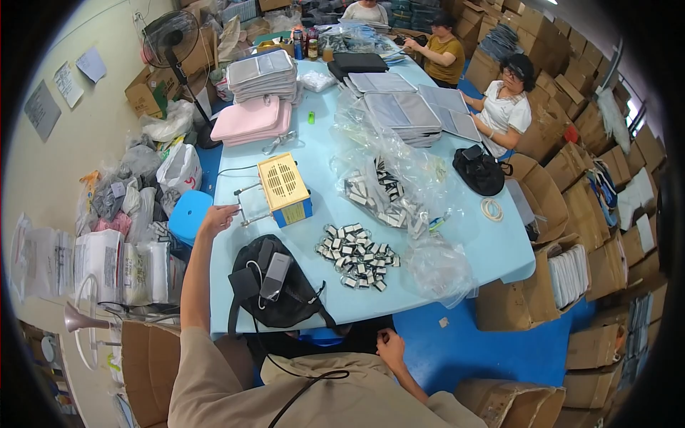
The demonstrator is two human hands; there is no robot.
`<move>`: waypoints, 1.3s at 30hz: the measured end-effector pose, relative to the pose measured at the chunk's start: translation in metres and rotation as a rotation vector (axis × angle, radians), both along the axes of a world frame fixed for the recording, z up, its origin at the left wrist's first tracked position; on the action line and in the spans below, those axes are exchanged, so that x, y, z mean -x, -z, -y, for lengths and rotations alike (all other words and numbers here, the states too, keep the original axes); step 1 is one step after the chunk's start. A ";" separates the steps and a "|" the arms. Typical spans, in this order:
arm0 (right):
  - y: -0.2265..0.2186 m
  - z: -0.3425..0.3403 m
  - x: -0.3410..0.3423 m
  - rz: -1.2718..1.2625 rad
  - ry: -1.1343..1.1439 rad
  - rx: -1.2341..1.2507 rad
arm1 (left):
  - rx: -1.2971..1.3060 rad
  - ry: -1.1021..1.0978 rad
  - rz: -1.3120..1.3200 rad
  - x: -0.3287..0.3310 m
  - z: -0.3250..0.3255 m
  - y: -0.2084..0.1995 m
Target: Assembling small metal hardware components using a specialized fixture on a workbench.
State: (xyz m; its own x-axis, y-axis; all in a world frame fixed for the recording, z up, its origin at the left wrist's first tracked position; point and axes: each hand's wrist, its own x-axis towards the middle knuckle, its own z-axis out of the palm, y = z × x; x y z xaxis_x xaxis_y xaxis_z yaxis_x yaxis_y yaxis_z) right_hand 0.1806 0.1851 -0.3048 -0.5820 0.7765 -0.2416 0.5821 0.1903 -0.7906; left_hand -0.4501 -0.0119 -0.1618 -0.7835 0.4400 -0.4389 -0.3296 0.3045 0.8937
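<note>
At the pale blue table (471,242), we stretch our left hand (216,216), fingers loose and grasping nothing, toward the yellow-and-blue machine (284,189) (its wire frame nearest); our right hand (390,346) rests empty below the edge. A careless nudge could scatter the small clips (355,255).

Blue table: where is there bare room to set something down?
Bare blue table shows by the right edge near the rubber bands, and left of the yellow box. It is crowded mid-table, around the plastic bags and small clips, near the black backpack.
</note>
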 end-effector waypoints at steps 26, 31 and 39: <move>-0.007 -0.001 0.002 0.027 -0.009 0.028 | 0.027 0.011 -0.062 -0.003 -0.001 -0.002; -0.009 -0.001 0.003 0.023 -0.006 0.026 | -0.033 -0.013 -0.001 -0.006 0.000 -0.003; -0.006 -0.002 0.003 0.028 -0.009 0.028 | 0.052 -0.024 -0.128 0.004 -0.001 0.007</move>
State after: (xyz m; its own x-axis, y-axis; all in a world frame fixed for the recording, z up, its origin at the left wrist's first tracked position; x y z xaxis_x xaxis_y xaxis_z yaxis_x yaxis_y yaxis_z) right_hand 0.1772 0.1874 -0.2984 -0.5817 0.7640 -0.2792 0.6022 0.1737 -0.7792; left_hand -0.4536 -0.0111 -0.1688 -0.8444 0.4001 -0.3564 -0.2216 0.3449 0.9121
